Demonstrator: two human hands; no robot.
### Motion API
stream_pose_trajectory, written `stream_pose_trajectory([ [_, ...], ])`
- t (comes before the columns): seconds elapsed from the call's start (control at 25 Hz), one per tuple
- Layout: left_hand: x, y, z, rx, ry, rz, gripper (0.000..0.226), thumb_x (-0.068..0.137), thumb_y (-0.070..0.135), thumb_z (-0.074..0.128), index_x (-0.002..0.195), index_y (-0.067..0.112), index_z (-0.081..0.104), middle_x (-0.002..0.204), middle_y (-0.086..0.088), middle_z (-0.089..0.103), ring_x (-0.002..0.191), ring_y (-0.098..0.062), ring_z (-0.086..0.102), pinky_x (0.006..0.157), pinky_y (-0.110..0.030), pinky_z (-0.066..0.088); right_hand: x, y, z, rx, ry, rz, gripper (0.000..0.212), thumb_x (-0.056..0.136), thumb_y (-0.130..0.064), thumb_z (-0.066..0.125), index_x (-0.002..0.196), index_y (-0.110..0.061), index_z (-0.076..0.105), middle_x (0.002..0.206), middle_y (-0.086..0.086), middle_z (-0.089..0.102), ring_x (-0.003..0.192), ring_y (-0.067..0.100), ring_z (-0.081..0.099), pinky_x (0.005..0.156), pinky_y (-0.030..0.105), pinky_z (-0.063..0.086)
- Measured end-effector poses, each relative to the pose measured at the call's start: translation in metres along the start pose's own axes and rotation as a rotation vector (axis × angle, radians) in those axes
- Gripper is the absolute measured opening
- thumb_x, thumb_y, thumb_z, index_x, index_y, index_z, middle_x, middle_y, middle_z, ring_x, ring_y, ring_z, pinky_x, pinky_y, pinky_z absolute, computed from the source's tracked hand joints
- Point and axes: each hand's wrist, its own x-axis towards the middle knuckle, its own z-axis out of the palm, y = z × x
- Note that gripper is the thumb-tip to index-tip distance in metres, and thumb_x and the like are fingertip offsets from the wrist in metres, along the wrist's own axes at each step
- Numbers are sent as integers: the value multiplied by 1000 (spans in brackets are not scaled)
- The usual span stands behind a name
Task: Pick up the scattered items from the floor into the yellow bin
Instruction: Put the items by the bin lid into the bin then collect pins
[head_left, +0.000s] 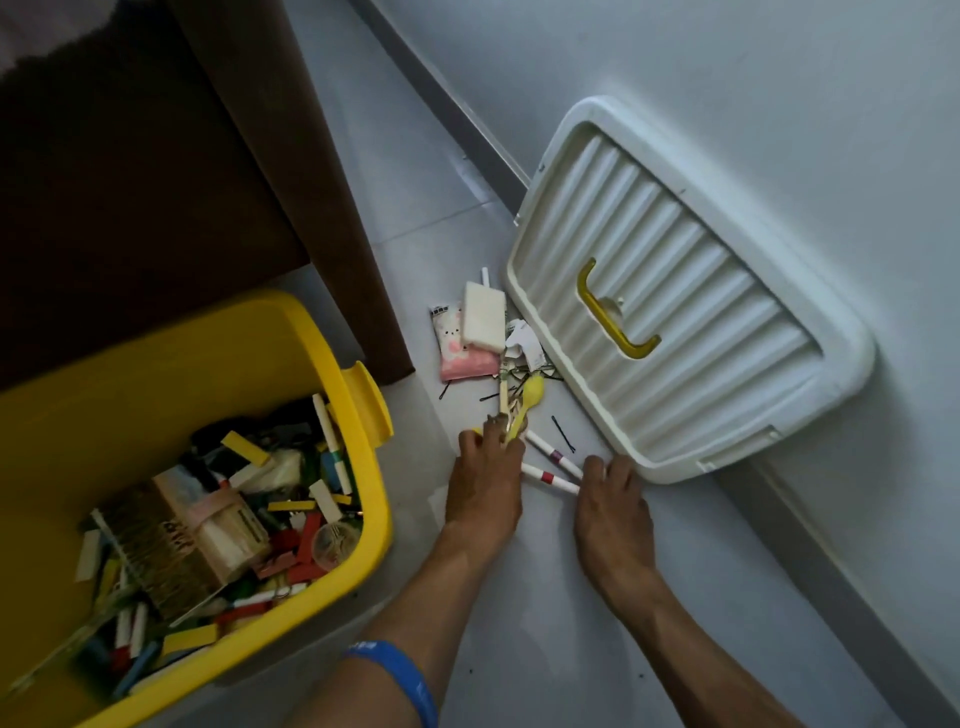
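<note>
Left hand (485, 475) pinched a yellow plastic spoon (525, 406) among scattered hairpins (563, 434) on the floor (519, 623), right hand (613, 499) lay with fingers curled on a white marker with red band (549, 479), yellow bin (332, 353) stood at left, half full, white lid (685, 291) leaned on the wall, pink packet (460, 345) and white sponge (484, 317) lay near it.

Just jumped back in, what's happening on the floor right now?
A person is clearing floor clutter into the yellow bin, already well filled. The left hand grips a yellow spoon with some sticks. The right hand reaches for two white markers. A pink packet, white block and hairpins remain beside the white lid.
</note>
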Motion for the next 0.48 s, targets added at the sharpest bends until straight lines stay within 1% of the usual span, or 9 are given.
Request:
stream_pose_trajectory([
  [0.04,-9,-3,4,10,24,11,44,95,12,51,138,20,44,142,-6,37,119,-30,36,89,-34,47,-3,-1,2,-20,-8,-4,29,99,-10,33,126,-11,43,119,15,41,95,31,49,67,38,47],
  [0.12,-22,-8,11,-28,31,0,41,94,7,50,134,18,47,131,-4,44,114,-27,39,84,-33,48,-3,-7,5,-25,-7,-1,29,99,-12,33,127,-11,39,116,14,40,88,28,50,58,35,42],
  [0.2,-34,-12,15,-128,25,-45,34,93,7,53,125,18,54,123,-1,50,110,-24,43,83,-32,48,-6,-13,4,-11,-11,23,22,100,-16,34,121,-12,40,113,12,39,81,27,51,53,34,36],
  [0.28,-50,-12,12,-258,32,-103,25,90,9,56,113,19,62,112,0,56,103,-20,51,83,-29,49,-14,-15,8,-18,-16,12,17,99,-19,35,113,-12,42,111,11,41,75,25,51,51,34,35],
  [0.4,-76,-9,-7,-511,133,-247,17,87,8,59,99,16,68,100,1,64,92,-14,59,79,-22,49,-31,-9,16,60,-16,14,12,99,-20,37,105,-13,44,111,12,41,69,25,49,51,37,43],
  [0.48,-93,-1,-31,-693,222,-275,17,84,5,62,96,14,71,95,3,67,86,-11,62,77,-22,51,-40,-3,16,259,0,91,8,99,-21,39,99,-15,43,105,10,43,69,27,51,58,43,49],
])
